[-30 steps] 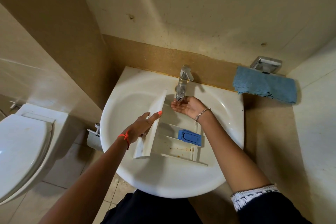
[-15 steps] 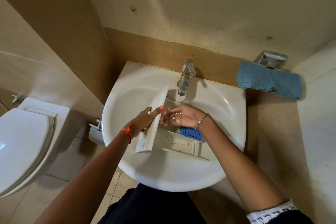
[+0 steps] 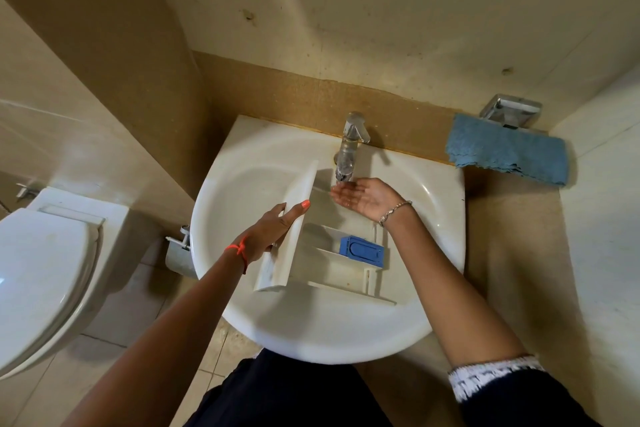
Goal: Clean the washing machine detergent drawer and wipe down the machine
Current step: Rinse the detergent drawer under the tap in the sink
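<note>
Bathroom sink (image 3: 311, 340) holds drawer (image 3: 341, 276): left hand (image 3: 268, 232) fingers clamp its front steady, right hand (image 3: 363, 198) fingers together, cupped under tap (image 3: 348, 152)

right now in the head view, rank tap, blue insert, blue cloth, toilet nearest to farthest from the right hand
1. tap, just above the right hand
2. blue insert, in the drawer below it
3. blue cloth, far right
4. toilet, far left
</note>
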